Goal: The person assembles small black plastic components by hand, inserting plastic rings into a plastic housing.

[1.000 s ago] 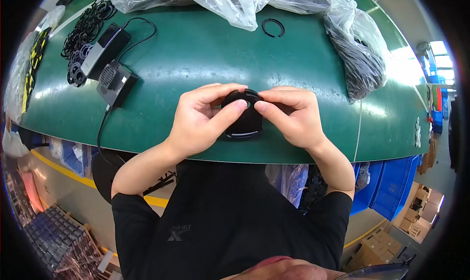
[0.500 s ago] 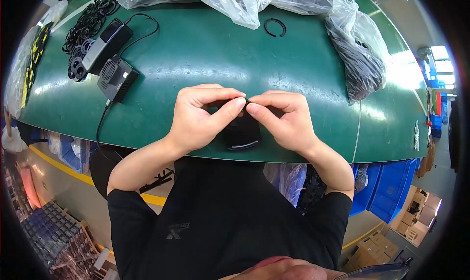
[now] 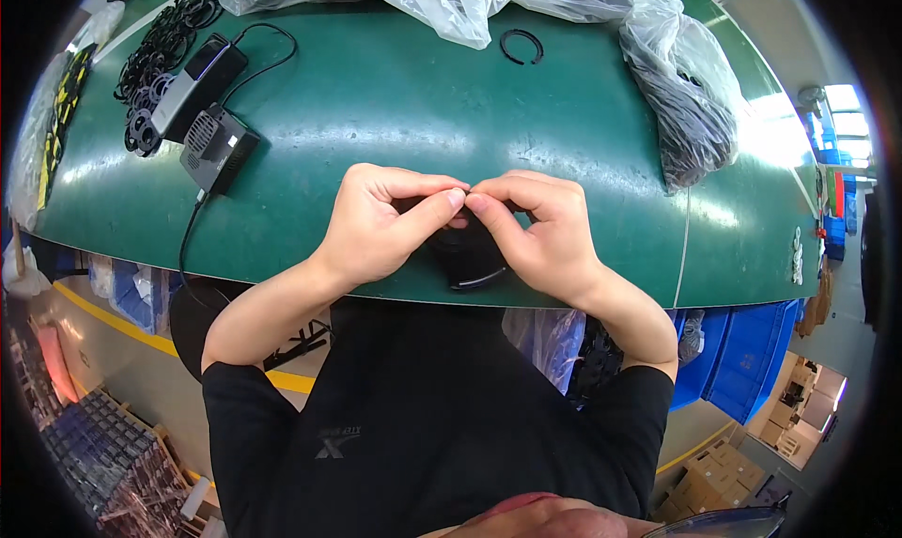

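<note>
Near the front edge of the green table (image 3: 395,106), my two hands meet over a black part (image 3: 467,256) whose lower rim shows a curved, shiny light edge. My left hand (image 3: 376,228) pinches at its top with thumb and forefinger. From the other side my right hand (image 3: 545,233) pinches at the same spot, the fingertips of both hands nearly touching. The fingers hide the top of the part, so its exact kind cannot be made out. Farther off, a thin black split ring (image 3: 521,46) lies alone on the table.
At the left lie two corded black-and-grey devices (image 3: 199,82) (image 3: 219,150) beside a heap of black rings (image 3: 155,68). Clear plastic bags (image 3: 442,2) line the far side. A bag of dark parts (image 3: 693,115) stands at right. Blue bins (image 3: 752,359) sit below the table edge.
The black part has tilted slightly, its lower rim swinging a little to the right. Both hands keep their pinch at its top, with small finger shifts. The whole view has shifted slightly.
</note>
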{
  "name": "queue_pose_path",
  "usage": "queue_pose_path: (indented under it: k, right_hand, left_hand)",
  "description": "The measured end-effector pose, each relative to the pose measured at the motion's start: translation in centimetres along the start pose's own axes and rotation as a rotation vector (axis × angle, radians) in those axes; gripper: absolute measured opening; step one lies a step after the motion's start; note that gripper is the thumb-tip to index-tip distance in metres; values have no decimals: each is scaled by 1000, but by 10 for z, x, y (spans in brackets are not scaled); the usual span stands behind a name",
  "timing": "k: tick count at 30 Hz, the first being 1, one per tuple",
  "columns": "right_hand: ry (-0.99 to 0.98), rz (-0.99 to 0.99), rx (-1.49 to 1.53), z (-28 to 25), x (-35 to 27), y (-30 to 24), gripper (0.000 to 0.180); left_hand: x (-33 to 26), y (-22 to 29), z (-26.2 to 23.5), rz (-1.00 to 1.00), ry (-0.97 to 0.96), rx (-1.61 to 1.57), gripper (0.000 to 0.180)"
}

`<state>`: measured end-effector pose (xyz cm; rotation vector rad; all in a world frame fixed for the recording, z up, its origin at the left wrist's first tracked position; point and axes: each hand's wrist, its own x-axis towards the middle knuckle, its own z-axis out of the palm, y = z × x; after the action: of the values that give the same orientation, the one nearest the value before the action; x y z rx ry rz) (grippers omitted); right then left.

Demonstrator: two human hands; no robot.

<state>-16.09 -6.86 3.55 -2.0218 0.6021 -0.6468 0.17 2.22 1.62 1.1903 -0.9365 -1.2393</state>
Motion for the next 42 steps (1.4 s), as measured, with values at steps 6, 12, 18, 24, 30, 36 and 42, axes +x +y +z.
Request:
queue_pose_path:
  k: [6,12,18,24,30,36,42]
  right_hand:
    - [49,72,62,-2,1,5,9]
    - [143,292,401,-7,5,16,15]
    - [104,213,450,-16,8,14,26]
    - [30,260,497,-18,10,19,32]
    - [-60,311,611,-12,10,16,36]
    - [122,208,403,-13,11,16,27]
    - [-89,395,588,-11,9,13,24]
  left_hand:
    - [5,0,0,-75,-26,-161,21]
    - [5,4,-1,-194,-135,-283,30]
    - [2,5,-1,-136,-102,-176,27]
    - [2,2,1,-73,-97,-148,28]
    - [0,4,2,-33,-55,-167,29]
    - [0,7,0,-106,-121,-182,31]
    - [0,6,0,-51,-78,-174,31]
